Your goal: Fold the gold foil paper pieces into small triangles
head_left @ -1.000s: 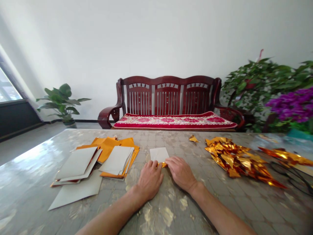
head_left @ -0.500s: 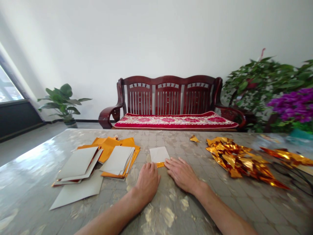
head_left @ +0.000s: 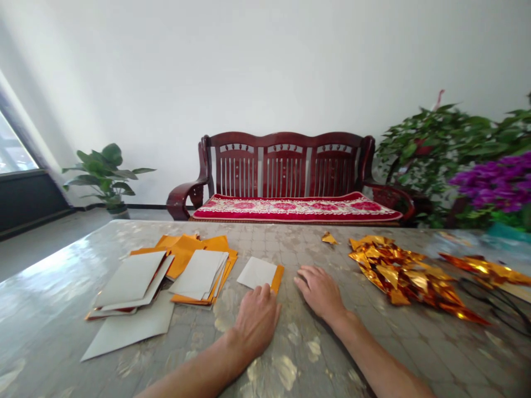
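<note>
A small white sheet of paper lies on the table, turned at an angle, with a gold folded strip along its right edge. My left hand is at its near corner, fingers bent and together on the edge of the paper; the fingertips are partly hidden. To the right of the paper, my right hand rests on the table with its fingers slightly apart and nothing in them. Left of the sheet is a stack of white and gold papers, and a further stack of white sheets sits beyond it.
A crumpled heap of shiny gold paper pieces lies to the right, with a small gold scrap behind. A dark cable and plastic bags are at the far right. Behind the table stands a wooden bench.
The paper has been turned, so its gold strip has gone from the near edge to the right edge. My right hand has let go and moved right; my left stays at the paper.
</note>
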A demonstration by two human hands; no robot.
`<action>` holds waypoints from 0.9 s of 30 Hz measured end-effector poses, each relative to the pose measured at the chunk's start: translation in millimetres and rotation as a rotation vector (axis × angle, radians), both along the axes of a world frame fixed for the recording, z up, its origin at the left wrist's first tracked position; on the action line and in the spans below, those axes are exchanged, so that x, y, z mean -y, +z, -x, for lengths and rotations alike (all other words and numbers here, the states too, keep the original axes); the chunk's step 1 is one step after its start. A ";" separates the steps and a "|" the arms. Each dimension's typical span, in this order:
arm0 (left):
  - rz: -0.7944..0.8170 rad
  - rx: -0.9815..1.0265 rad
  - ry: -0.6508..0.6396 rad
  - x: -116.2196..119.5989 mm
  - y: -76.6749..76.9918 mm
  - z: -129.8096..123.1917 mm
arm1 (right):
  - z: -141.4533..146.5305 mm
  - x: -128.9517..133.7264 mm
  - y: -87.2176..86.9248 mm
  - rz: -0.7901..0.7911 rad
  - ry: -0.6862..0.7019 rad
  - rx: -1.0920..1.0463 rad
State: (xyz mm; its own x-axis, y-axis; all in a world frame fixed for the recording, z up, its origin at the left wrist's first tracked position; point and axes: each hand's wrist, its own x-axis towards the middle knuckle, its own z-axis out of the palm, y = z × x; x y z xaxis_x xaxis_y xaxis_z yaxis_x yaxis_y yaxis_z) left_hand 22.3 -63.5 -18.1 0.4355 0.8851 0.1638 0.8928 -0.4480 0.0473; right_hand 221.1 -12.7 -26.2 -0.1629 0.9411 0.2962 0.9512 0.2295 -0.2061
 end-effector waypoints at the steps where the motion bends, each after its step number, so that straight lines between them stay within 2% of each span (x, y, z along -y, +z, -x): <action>1: 0.008 0.007 -0.016 0.4 0.1 0.0 | 2.0 0.1 0.8 -0.004 0.000 -0.029; 6: 0.030 0.060 -0.070 0.9 3.1 -0.9 | 15.0 0.6 2.9 -0.006 0.022 -0.141; 11: 0.051 0.142 -0.076 0.6 -0.8 -1.9 | 24.7 0.3 1.0 0.006 0.035 -0.220; 19: 0.056 0.417 -0.157 -6.1 -8.5 2.8 | 30.6 -0.7 -6.9 -0.009 0.016 -0.339; 22: -0.034 0.603 -0.211 -10.5 -11.2 8.5 | 25.0 0.9 -1.1 -0.205 0.032 -0.412; 25: -0.250 0.753 -0.291 -12.3 -12.3 14.0 | 16.6 5.0 10.0 -0.547 0.124 -0.269; 27: -0.393 0.764 -0.305 -11.9 -11.8 16.6 | 13.3 8.2 15.4 -0.695 0.203 -0.145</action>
State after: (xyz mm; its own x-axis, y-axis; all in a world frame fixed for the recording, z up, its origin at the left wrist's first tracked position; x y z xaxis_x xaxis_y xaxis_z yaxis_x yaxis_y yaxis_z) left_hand 5.7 -51.6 -29.9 0.2904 0.5688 0.7695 0.5214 -0.7684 0.3711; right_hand 207.7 -20.9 -10.8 -0.2284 0.4839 0.8448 0.8503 0.5217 -0.0690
